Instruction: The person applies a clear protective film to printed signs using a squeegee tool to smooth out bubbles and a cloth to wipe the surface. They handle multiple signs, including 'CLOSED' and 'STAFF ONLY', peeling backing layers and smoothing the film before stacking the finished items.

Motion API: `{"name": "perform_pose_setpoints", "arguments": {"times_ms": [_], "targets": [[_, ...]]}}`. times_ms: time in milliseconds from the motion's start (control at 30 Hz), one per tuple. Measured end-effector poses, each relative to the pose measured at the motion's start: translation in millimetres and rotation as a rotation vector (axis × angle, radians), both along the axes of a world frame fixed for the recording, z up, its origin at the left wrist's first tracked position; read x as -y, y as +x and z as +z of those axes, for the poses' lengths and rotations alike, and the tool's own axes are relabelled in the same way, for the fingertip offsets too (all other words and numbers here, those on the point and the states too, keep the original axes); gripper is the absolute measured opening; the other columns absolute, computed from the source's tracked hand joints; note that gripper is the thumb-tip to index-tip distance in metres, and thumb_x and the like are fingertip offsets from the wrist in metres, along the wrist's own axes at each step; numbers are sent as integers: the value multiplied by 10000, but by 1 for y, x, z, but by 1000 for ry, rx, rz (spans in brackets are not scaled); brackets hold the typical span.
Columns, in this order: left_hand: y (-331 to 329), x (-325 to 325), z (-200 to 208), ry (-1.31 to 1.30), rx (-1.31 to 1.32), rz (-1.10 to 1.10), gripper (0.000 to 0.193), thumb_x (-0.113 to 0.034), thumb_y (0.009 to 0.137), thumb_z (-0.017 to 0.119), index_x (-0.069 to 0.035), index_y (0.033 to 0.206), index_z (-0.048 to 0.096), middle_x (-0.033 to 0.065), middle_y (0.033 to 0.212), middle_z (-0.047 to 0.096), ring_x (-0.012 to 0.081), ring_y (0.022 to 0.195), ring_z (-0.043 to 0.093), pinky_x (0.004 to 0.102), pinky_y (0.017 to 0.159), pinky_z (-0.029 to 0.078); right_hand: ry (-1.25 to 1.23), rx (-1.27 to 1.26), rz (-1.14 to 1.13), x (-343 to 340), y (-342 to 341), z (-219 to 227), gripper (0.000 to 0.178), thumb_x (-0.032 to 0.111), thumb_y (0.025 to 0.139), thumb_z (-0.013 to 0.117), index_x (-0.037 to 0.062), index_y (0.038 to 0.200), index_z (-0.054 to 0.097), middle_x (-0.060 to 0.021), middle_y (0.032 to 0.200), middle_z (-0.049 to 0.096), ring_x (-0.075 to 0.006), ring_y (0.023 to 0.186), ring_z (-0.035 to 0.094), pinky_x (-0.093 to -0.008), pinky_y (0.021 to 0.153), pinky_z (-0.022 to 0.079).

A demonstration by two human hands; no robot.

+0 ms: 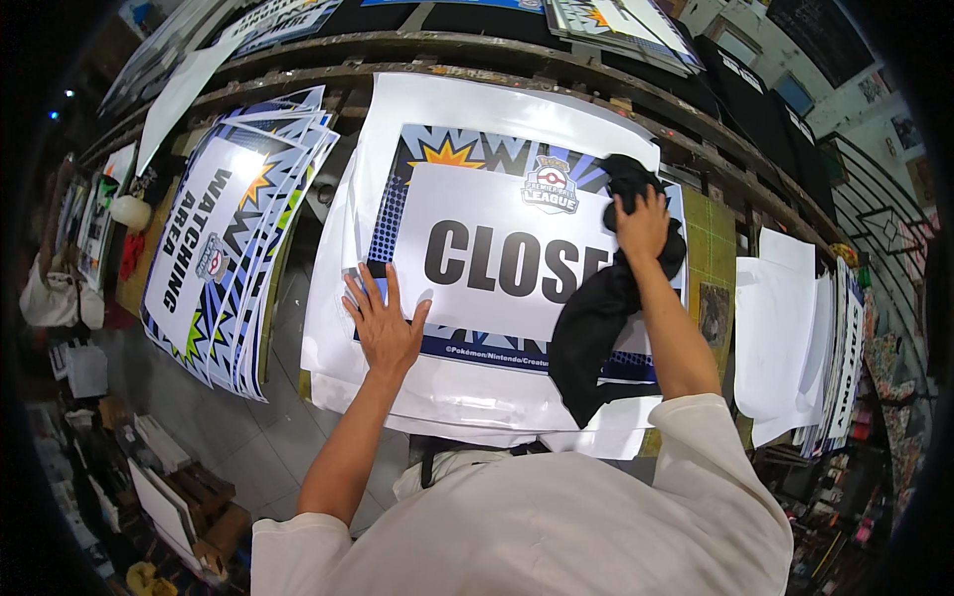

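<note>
White-panelled, the printed sign (477,209) fills the frame's centre; black cloth (596,336) slants across its right side, upper right to lower centre, its top bunched in the right hand (644,226); the farther left hand (388,333) lies flat, gripping nothing.

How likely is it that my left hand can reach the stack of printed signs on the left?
Most likely yes: your left hand lies spread, apparently holding nothing, and only white sheeting and a gap showing floor tiles separate it from the stack of printed signs. Nothing seems to block the way.
</note>
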State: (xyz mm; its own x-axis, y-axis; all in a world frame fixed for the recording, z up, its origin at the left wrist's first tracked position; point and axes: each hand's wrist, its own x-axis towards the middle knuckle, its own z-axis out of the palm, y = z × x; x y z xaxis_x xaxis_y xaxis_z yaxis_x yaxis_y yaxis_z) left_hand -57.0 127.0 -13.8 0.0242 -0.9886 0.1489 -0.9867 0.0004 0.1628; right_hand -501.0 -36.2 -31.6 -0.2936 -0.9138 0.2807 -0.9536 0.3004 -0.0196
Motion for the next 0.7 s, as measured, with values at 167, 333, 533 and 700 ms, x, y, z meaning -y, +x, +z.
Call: {"name": "perform_pose_setpoints", "arguments": {"times_ms": [167,333,533,700], "targets": [[-4,3,-6,-39,21,-5,846,-632,1004,458,-97,1627,254,288,1671,96,528,1534,17,675,1206,83,-23,-10,-139,-43,-27,3,634,559,997,499,32,1293,689,-170,1556,463,-397,1472,352,-556,1195,266],[-3,2,-10,-32,90,24,867,-626,1006,457,-78,1632,214,289,1673,86,521,1536,19,649,1219,61,-114,263,352,-126,136,-3,453,302,789,722,99,1194,722,-166,1572,438,-403,1482,337,-565,1211,245],[7,1,-21,6,123,-4,824,-598,1036,396,-73,1636,190,284,1679,64,508,1542,-17,666,1210,29,109,514,529,-210,208,22,624,294,754,801,131,1335,646,-193,1604,372,-404,1531,239,-548,1208,277],[7,-1,-18,27,116,-17,833,-617,1037,368,-71,1637,179,288,1678,60,499,1545,-39,671,1207,14,-96,193,72,-225,52,15,563,355,855,741,117,1354,634,-184,1554,447,-418,1470,354,-549,1153,352]]}}
